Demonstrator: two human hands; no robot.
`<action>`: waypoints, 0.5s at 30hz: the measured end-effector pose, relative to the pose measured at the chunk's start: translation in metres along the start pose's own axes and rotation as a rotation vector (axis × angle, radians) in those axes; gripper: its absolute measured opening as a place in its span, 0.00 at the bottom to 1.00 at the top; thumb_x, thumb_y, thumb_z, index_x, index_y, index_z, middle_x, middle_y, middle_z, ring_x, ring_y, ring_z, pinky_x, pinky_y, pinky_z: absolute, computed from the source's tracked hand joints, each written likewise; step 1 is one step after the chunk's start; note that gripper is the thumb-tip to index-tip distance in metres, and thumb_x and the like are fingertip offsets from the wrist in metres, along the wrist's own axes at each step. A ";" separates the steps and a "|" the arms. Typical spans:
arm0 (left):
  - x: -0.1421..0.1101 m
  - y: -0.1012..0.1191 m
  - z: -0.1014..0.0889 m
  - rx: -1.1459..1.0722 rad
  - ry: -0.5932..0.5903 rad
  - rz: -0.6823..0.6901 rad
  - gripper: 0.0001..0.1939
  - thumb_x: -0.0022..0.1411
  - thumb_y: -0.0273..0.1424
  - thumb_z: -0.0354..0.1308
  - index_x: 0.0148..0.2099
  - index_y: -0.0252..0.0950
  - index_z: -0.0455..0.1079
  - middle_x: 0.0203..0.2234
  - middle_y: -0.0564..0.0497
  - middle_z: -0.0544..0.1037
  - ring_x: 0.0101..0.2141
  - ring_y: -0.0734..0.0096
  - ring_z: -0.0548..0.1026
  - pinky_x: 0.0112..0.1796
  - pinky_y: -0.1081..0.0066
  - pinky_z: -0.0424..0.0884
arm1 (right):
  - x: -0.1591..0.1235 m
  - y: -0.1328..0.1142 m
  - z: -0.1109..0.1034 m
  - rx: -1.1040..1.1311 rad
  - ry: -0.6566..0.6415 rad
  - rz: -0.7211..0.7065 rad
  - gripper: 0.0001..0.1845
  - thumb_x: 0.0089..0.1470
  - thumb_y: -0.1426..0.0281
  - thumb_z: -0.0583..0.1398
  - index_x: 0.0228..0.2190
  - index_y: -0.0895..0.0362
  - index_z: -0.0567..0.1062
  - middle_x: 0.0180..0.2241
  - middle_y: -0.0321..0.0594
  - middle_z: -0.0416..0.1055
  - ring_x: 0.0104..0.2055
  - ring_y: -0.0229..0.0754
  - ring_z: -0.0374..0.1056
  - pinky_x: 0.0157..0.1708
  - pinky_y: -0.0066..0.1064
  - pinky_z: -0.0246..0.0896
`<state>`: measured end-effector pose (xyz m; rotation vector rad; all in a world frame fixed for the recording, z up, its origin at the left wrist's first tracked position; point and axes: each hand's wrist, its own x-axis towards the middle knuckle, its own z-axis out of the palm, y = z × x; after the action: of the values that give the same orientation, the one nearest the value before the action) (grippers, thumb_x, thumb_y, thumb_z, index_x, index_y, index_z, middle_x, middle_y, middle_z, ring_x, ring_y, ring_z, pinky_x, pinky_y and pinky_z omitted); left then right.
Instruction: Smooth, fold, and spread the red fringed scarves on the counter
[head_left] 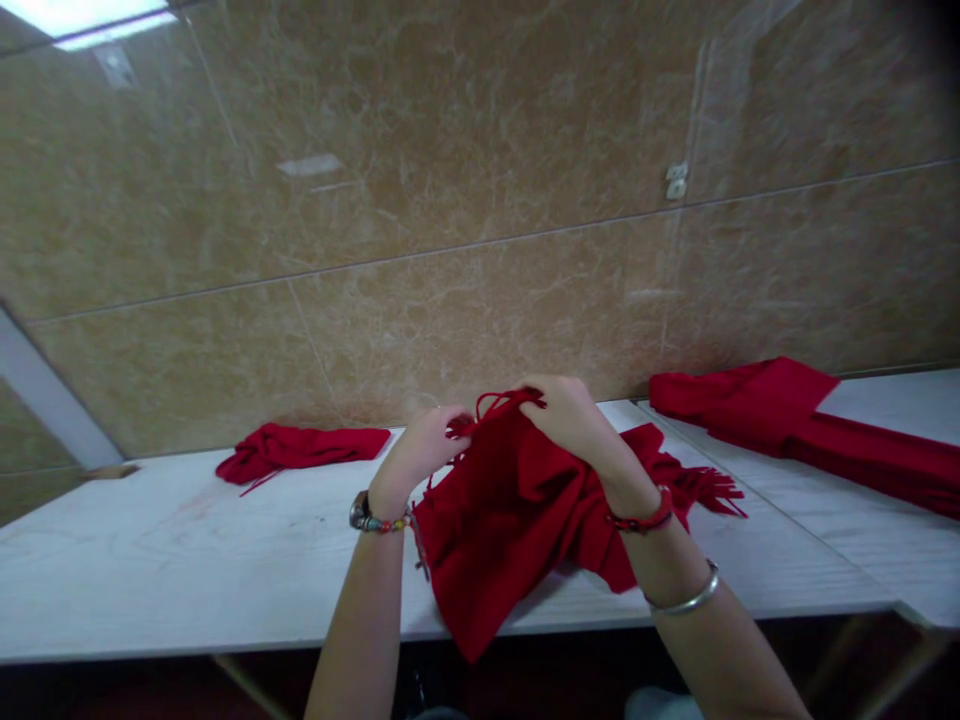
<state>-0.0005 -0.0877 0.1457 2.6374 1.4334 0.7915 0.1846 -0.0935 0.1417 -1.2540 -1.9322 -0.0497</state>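
Observation:
A red fringed scarf (502,530) lies bunched on the white table, its upper edge lifted between my two hands. My left hand (427,447) pinches the fringe at the left end of that edge. A short way to the right, my right hand (561,415) grips the same fringed edge from above. Between them a few loose tassels loop upward. One corner of the scarf hangs over the table's front edge, and another fringed end spreads out to the right, beyond my right wrist.
Along the tiled wall (450,250) runs the white table (187,570). A crumpled red cloth (300,450) lies at the back left. Folded red fabric (780,420) stretches along the right, past a seam in the tabletop.

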 end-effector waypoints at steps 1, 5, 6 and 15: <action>0.000 -0.001 0.001 0.012 -0.015 0.001 0.10 0.52 0.23 0.53 0.37 0.34 0.72 0.32 0.50 0.78 0.32 0.70 0.73 0.35 0.73 0.67 | 0.000 0.004 -0.003 -0.011 0.023 0.018 0.14 0.46 0.78 0.53 0.33 0.56 0.76 0.34 0.41 0.75 0.36 0.41 0.70 0.36 0.28 0.60; 0.002 0.002 0.003 0.071 0.088 0.007 0.10 0.51 0.21 0.52 0.35 0.34 0.72 0.32 0.48 0.77 0.34 0.67 0.73 0.37 0.71 0.66 | -0.002 0.011 -0.001 -0.148 -0.064 0.060 0.16 0.45 0.80 0.53 0.33 0.57 0.75 0.35 0.43 0.75 0.38 0.42 0.69 0.38 0.29 0.59; 0.003 0.004 0.003 0.065 0.108 0.011 0.11 0.51 0.21 0.51 0.35 0.34 0.72 0.33 0.49 0.77 0.35 0.67 0.73 0.38 0.71 0.66 | -0.002 0.011 0.002 -0.156 -0.100 0.049 0.16 0.45 0.81 0.53 0.34 0.57 0.75 0.35 0.44 0.75 0.39 0.42 0.69 0.39 0.29 0.59; 0.006 -0.008 0.014 0.038 -0.074 -0.065 0.12 0.52 0.20 0.49 0.35 0.34 0.72 0.33 0.47 0.78 0.35 0.66 0.74 0.37 0.71 0.67 | -0.003 0.012 0.021 -0.239 -0.394 -0.031 0.15 0.43 0.81 0.54 0.33 0.59 0.76 0.35 0.48 0.75 0.38 0.45 0.70 0.37 0.30 0.61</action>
<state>0.0021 -0.0757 0.1335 2.6023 1.5207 0.6597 0.1818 -0.0804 0.1211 -1.4764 -2.3377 -0.0542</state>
